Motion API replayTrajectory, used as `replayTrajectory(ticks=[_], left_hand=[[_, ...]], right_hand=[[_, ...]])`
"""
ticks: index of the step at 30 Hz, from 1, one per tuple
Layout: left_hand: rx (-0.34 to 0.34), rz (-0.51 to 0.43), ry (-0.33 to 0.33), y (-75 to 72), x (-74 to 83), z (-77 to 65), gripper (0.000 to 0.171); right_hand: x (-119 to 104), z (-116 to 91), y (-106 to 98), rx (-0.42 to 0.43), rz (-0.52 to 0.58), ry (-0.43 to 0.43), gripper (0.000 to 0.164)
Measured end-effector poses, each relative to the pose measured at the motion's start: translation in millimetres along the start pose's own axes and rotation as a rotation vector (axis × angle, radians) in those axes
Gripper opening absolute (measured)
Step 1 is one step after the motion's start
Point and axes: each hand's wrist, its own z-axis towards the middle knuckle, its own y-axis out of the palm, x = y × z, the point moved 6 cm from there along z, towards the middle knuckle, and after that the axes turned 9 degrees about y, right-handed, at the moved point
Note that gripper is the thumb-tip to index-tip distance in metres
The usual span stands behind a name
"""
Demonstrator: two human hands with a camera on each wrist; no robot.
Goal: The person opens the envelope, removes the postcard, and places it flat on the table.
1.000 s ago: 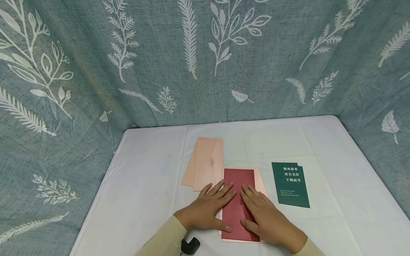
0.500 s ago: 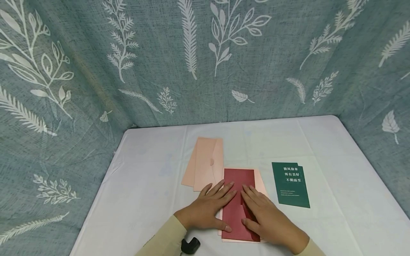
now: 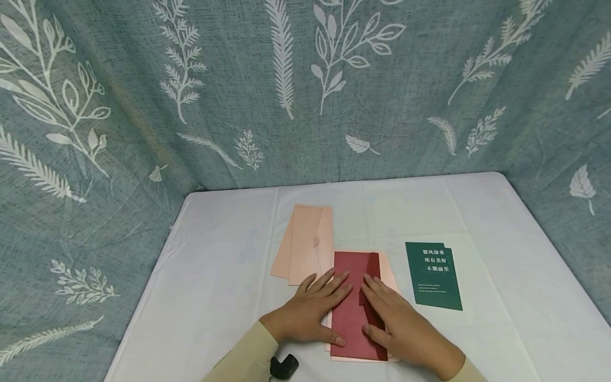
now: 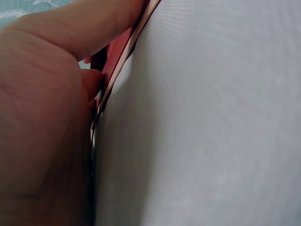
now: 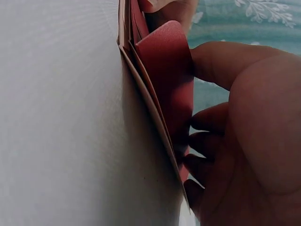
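Note:
A red envelope (image 3: 347,265) lies lengthwise on top of several pale pink envelopes (image 3: 389,270). My left hand (image 3: 306,314) rests on its left side with fingers spread and thumb near the lower end. On the right side, my right hand (image 3: 398,324) touches the envelope's long flap, fingers fairly straight and thumb apart from them. Seen from the right wrist, the flap (image 5: 167,70) stands partly raised, with the fingertips and thumb against its outer face. The left wrist view shows the thumb over the stack's edge; the other fingers are mostly hidden.
Two more pink envelopes (image 3: 310,228) overlap behind the left hand, the upper one with a closed flap. Green cards (image 3: 436,289) with white lettering lie to the right. A black object (image 3: 284,367) sits beside the left sleeve. A patterned curtain (image 3: 305,143) surrounds the white table.
My right hand has shifted slightly to the right. The red flap now shows a darker strip at its upper end, as it tilts up. My left hand has stayed put.

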Motion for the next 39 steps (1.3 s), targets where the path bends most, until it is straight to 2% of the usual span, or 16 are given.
replayTrajectory(ticks=[28,39], left_hand=[[0.011,0.012,0.01,1.1,-0.7,-1.4,0.111],[0.016,-0.001,0.005,1.1,-1.1,-2.6,0.112]], right_hand=[[8.0,-4.8,-20.4,0.152,0.044,-0.026,0.071],[16.8,-7.5,-26.5,0.19,0.071,0.019,0.071]])
